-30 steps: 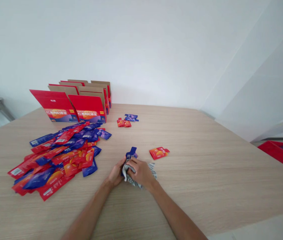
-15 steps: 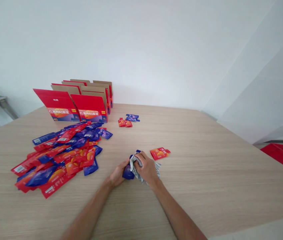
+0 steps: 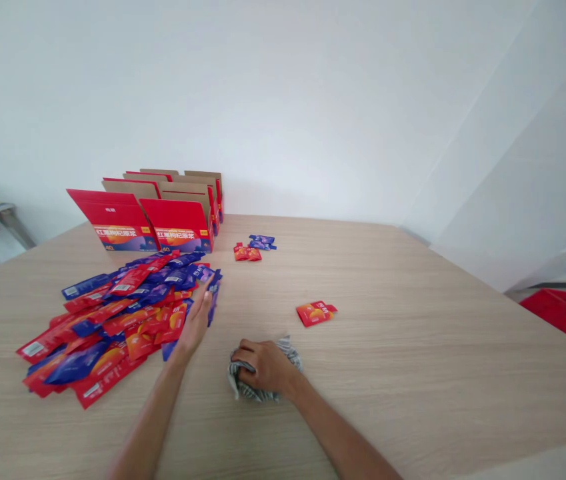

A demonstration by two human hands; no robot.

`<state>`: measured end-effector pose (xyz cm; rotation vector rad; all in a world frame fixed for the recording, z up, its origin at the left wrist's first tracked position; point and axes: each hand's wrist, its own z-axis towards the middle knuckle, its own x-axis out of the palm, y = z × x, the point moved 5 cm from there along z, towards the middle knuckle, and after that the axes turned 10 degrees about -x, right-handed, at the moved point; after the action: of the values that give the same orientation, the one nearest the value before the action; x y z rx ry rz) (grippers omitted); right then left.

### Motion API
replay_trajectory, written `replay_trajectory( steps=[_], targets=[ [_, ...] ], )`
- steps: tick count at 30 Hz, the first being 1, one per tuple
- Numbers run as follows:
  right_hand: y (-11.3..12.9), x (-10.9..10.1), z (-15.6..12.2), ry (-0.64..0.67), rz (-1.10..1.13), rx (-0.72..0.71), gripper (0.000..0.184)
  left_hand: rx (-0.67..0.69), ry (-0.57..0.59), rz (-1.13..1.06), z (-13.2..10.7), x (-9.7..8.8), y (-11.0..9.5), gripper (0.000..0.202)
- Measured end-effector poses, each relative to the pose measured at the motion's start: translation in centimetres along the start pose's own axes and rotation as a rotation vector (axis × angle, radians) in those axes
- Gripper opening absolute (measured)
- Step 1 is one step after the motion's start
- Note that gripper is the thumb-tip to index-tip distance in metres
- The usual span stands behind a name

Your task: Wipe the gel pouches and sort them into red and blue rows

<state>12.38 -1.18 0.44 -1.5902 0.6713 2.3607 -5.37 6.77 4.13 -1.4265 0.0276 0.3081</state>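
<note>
The wood-grained bench [image 3: 413, 360] bore open red boxes [image 3: 175, 217], a heap of red and blue sachets [image 3: 113, 310], a small red cluster [image 3: 248, 253], a blue cluster [image 3: 263, 243] and a lone red sachet [image 3: 315, 313].

Single head-worn view, forward and down over the nearby table [image 3: 427, 333] toward the wall [image 3: 313, 100]

Right hand [image 3: 263, 365]: wide table [image 3: 437, 347] room to right, red packet [image 3: 315, 313] ahead. Packet heap [image 3: 130, 323] blocks left hand's [image 3: 195, 327] left side.
</note>
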Motion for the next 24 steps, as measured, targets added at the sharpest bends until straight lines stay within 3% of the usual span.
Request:
replay_trajectory(
  steps=[2, 4, 7, 10, 13, 19, 22, 24],
  targets=[
    [-0.3, -0.2, -0.2, -0.014, 0.007, 0.006, 0.018, 0.142, -0.092, 0.29, 2.3, -2.5, -1.5, 0.061],
    [-0.5, -0.3, -0.2, -0.018, 0.008, 0.014, 0.019, 0.161, -0.2, 0.571, 4.9, -4.9, -2.3, 0.06],
    [-0.6, -0.2, -0.2, -0.02, 0.005, 0.014, 0.022, -0.004, -0.293, 0.916, 8.4, -8.3, -1.8, 0.06],
    [-0.7, -0.1, -0.1, -0.03, 0.006, 0.007, 0.025, -0.185, -0.254, 1.151, 10.8, -10.9, -0.4, 0.06],
    [-0.7, -0.1, -0.1, -0.048, 0.001, 0.002, 0.029, -0.278, -0.238, 1.291, 12.2, -13.0, 0.8, 0.058],
    [-0.7, 0.1, -0.1, -0.048, -0.033, -0.001, 0.029, -0.274, -0.215, 1.347, 13.4, -13.9, 0.8, 0.053],
    [-0.7, 0.2, -0.1, -0.034, -0.03, 0.001, 0.027, -0.301, -0.205, 1.328, 13.2, -13.0, -0.1, 0.046],
    [-0.8, 0.2, -0.1, -0.016, -0.028, 0.004, 0.027, -0.277, -0.214, 1.261, 12.8, -11.5, -1.1, 0.042]
  ],
)
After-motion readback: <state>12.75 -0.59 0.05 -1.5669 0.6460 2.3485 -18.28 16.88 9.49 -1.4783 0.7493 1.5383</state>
